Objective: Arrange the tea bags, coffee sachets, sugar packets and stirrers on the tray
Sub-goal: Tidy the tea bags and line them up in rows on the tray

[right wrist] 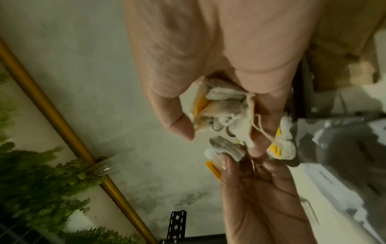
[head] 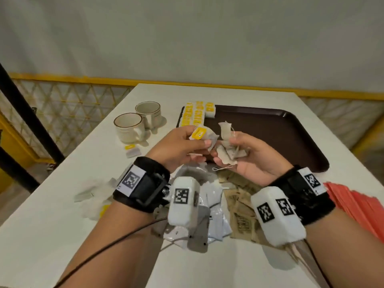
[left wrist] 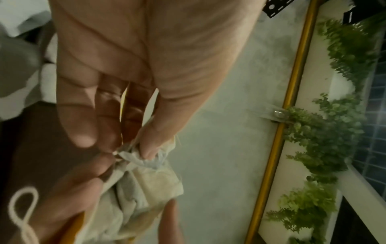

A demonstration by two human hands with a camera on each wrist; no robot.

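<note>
Tea bags fill both of my hands just now. My right grip (head: 243,154) cradles a loose clump of tea bags (head: 227,150), fingers curled under it so the bundle sits in the palm like a reserve stock. My left grip (head: 185,145) pinches a single yellow-tagged tea bag (head: 202,135) between thumb and fingertips, right beside that clump; the two bundles all but touch, and I judge I am teasing one bag free of the tangle. Strings trail below my right grip, which is why I hold both hands up off the worktop (head: 108,154): lifted, the threads hang clear instead of snagging.

Beyond both grips lies the brown tray (head: 280,134). A row of yellow tea bags (head: 193,113) already lines the tray end beyond my left grip, flat and side by side, so I judge this bag goes next to them. The rest of the tray is bare brown.

Under my wrists, nearer me, sit the white sachets (head: 216,206) and brown packets (head: 239,202), heaped and unsorted. Orange stirrers (head: 357,202) lie outside my right wrist. Two cups (head: 137,123) stand outside my left grip, off the tray, with one stray tagged bag (head: 132,150) beside them.
</note>
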